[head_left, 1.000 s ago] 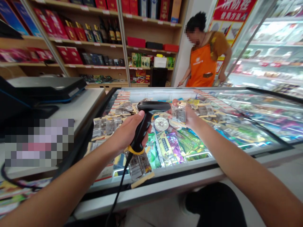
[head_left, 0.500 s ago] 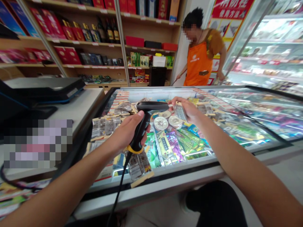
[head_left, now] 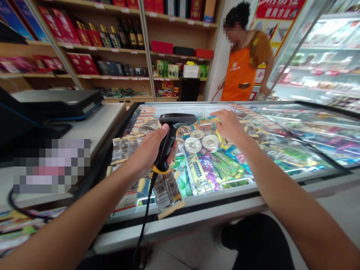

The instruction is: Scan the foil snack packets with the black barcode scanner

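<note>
My left hand [head_left: 153, 148] is wrapped round the grip of a black barcode scanner [head_left: 177, 118] with yellow trim, its cable hanging down. The scanner's head points right, over the glass-topped display case. My right hand [head_left: 226, 125] is open, fingers stretched out to the left, with nothing in its grasp that I can see. Just left of its fingers stands a small round tub [head_left: 206, 128]. Two silver-lidded round tins, a nearer-left tin [head_left: 192, 145] and a nearer-right tin [head_left: 210, 142], sit in front, with a paler round lid [head_left: 197, 134] behind them.
Flat snack packs [head_left: 165, 193] lie on the case [head_left: 197, 213] near its front edge; colourful packages show around the tins. A counter with a flat scale [head_left: 60, 99] is at left. Behind the case stands a person in an orange apron [head_left: 239, 73], beside stocked shelves [head_left: 180, 54].
My right hand has let go of the small tub, which now stands behind the tins, and its fingers have spread. The scanner stays in my left hand, shifted slightly left and up.
</note>
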`<state>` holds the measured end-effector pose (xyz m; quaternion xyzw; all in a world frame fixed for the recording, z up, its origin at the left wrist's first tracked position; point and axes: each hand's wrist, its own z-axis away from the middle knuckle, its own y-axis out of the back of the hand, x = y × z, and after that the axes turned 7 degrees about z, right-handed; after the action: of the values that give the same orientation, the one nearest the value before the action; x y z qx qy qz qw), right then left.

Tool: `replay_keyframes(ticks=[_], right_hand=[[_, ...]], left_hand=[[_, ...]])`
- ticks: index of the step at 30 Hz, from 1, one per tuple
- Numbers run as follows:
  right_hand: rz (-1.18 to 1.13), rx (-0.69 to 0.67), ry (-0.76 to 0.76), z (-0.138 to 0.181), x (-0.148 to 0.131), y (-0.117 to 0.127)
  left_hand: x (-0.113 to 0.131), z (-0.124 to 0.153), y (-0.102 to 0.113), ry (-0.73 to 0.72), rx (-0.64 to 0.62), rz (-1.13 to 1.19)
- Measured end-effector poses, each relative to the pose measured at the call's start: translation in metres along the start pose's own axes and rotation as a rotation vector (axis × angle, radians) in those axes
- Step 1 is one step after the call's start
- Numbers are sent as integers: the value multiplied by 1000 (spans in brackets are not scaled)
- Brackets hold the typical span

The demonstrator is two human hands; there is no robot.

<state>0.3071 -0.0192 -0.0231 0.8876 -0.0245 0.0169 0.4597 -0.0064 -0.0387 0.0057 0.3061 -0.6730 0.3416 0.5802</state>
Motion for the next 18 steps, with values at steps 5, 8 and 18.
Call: replay_keyframes(ticks=[5, 8, 18], right_hand=[[-121, -59, 194, 4, -59, -33], [-111, -66, 199, 4, -69, -48], [-465, 291, 31, -3, -39, -23]], left_hand=[[1, -1, -2, 5, 49, 7], [1, -1, -3, 0, 70, 30], [2, -1, -1, -3, 64, 76]])
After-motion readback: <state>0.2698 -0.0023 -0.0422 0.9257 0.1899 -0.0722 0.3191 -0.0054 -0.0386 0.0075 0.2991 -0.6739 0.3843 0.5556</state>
